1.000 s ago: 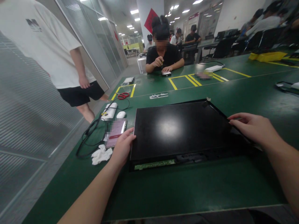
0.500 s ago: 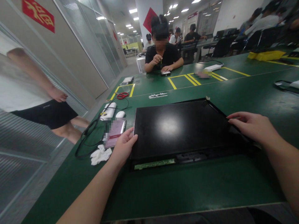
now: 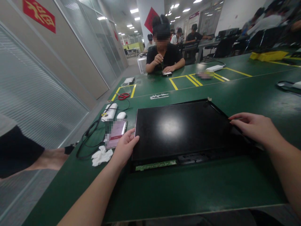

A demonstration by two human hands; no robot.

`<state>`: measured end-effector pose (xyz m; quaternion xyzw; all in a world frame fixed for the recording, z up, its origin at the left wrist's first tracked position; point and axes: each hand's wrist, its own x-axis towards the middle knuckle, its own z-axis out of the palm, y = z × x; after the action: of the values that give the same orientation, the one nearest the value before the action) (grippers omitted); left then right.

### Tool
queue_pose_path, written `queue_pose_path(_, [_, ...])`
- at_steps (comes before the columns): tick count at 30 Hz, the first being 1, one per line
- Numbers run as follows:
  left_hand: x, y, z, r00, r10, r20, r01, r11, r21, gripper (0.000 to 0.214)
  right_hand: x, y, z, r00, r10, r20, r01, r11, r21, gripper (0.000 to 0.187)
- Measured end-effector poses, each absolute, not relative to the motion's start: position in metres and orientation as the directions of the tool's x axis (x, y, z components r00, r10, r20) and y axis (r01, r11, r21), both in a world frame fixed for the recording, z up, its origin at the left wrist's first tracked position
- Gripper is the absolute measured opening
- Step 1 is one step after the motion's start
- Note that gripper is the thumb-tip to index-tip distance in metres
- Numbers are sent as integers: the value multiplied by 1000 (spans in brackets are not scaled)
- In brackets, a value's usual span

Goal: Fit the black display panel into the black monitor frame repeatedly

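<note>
A dark, glossy display panel [image 3: 188,128] lies over a black frame on the green table, with a bright light reflection on it. Along its near edge a green circuit board strip [image 3: 156,165] is exposed. My left hand [image 3: 127,144] grips the panel's left edge, thumb on top and fingers at the side. At the right edge my right hand [image 3: 255,127] pinches the panel's rim between thumb and fingers. Whether it holds the panel alone or the frame too, I cannot tell.
Left of the panel are a phone [image 3: 117,133], a crumpled white tissue [image 3: 101,156], a white mouse [image 3: 121,115], a white power strip [image 3: 109,112] with black cables and red-handled scissors [image 3: 124,96]. A co-worker [image 3: 164,56] sits across the table [image 3: 199,194]. A yellow tray [image 3: 268,56] stands far right.
The person walking past at the left has moved toward the near left and is mostly out of view. My hands and the display panel stay practically where they were.
</note>
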<state>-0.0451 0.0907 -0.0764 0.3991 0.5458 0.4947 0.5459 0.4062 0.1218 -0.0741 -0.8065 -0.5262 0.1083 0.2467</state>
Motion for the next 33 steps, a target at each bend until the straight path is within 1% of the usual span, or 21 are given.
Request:
queue_pose_path(11, [-45,90,-78,-78,977,-198,-104,189,976,59,405,122,-71,449,893,39,782,-371,-501,37])
queue_pose_path(16, [-45,90,-78,-85,977,-194,-115,183,976,55,406,123,-71,438,898,39,782,-359,-510,37])
queue_pose_path(21, [-44,90,-77,-96,974,-206,-108,195,975,57,412,124,-76,434,900,46,786,-353,-508,35])
queue_pose_path(27, [-44,90,-77,-102,973,-207,-98,197,976,50,413,124,-77,437,899,37,774,-355,-525,36])
queue_pose_path(33, [-43,89,-74,-100,971,-217,-110,206,972,49,414,123,-76,432,901,50,785,-348,-513,37])
